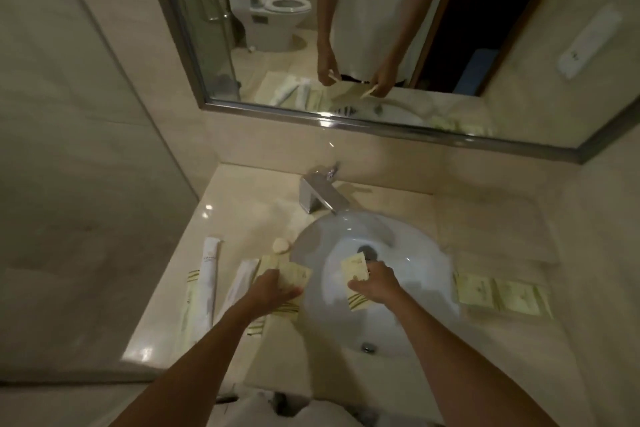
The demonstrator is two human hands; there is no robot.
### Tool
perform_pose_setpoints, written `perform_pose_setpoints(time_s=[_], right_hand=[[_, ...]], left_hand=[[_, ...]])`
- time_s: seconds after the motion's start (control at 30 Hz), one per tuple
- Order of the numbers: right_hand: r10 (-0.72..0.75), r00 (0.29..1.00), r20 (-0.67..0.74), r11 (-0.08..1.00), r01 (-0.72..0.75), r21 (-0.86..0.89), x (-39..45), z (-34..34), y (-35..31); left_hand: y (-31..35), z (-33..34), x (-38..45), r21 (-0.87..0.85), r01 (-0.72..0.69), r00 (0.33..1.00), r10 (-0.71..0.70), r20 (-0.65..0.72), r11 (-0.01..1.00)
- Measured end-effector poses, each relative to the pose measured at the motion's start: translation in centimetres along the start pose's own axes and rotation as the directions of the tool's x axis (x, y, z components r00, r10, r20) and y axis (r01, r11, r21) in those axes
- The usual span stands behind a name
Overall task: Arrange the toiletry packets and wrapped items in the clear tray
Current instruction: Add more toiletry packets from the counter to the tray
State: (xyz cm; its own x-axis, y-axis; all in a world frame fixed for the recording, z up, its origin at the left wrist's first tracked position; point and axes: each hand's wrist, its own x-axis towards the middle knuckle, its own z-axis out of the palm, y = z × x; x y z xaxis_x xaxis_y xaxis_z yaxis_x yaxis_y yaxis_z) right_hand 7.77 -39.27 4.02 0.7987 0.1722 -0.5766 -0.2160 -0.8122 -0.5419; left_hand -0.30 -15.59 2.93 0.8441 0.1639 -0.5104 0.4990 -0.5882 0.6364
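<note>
My left hand [275, 289] grips a cream toiletry packet [296, 277] just left of the sink, above more packets [277, 308] lying on the counter. My right hand [375, 282] holds another cream packet [356, 279] over the white basin [415, 274]. Two long white wrapped items [209, 274] [239, 282] lie on the counter to the left, over another packet [192, 288]. A small round wrapped soap [280, 245] sits by the basin rim. Several flat packets [502, 293] lie in a row right of the sink. I cannot make out the clear tray's edges.
A chrome tap [320, 196] stands behind the basin. A wall mirror [346, 28] above the counter reflects a person, a toilet and the glass shower door. A glass panel [69, 149] bounds the counter on the left. The counter's front edge [294, 388] is close to me.
</note>
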Motion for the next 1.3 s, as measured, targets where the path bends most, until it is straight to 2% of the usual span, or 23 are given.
perform_pose_setpoints(time_s=[0.17, 0.37, 0.43, 0.53, 0.7, 0.97, 1.13, 1.3], right_hand=[[0.045, 0.993, -0.105, 0.999, -0.042, 0.027, -0.6, -4.5, 5.6], [0.124, 0.963, -0.24, 0.991, -0.134, -0.028, -2.1, -9.5, 11.6], [0.118, 0.954, -0.276, 0.987, -0.143, -0.072, -2.3, -10.7, 12.2], [0.153, 0.92, -0.361, 0.981, -0.186, -0.057, -3.7, -14.4, 16.3], [0.126, 0.892, -0.434, 0.948, -0.237, -0.213, -4.8, -18.8, 20.4], [-0.002, 0.932, -0.361, 0.751, -0.237, -0.616, -3.9, -24.1, 25.0], [0.012, 0.962, -0.272, 0.665, -0.211, -0.716, -2.6, -25.1, 25.1], [-0.01, 0.988, -0.157, 0.702, -0.105, -0.705, -0.5, -24.3, 25.9]], left_hand=[[6.2, 3.4, 0.9, -0.005, -0.133, 0.989, 0.133, 0.071, 0.991], [12.3, 7.5, 3.1, 0.104, -0.209, 0.965, 0.187, 0.186, 0.972], [12.8, 8.1, 4.1, 0.123, -0.176, 0.971, 0.152, 0.182, 0.977], [16.8, 11.6, 5.3, 0.156, -0.271, 0.939, 0.225, 0.26, 0.95], [21.3, 15.0, 5.8, 0.228, -0.325, 0.921, 0.252, 0.298, 0.918], [27.1, 18.9, 5.7, 0.309, -0.416, 0.884, 0.3, 0.36, 0.855], [28.5, 19.8, 6.4, 0.341, -0.408, 0.887, 0.28, 0.367, 0.847], [29.5, 20.6, 7.0, 0.372, -0.413, 0.887, 0.275, 0.371, 0.831]])
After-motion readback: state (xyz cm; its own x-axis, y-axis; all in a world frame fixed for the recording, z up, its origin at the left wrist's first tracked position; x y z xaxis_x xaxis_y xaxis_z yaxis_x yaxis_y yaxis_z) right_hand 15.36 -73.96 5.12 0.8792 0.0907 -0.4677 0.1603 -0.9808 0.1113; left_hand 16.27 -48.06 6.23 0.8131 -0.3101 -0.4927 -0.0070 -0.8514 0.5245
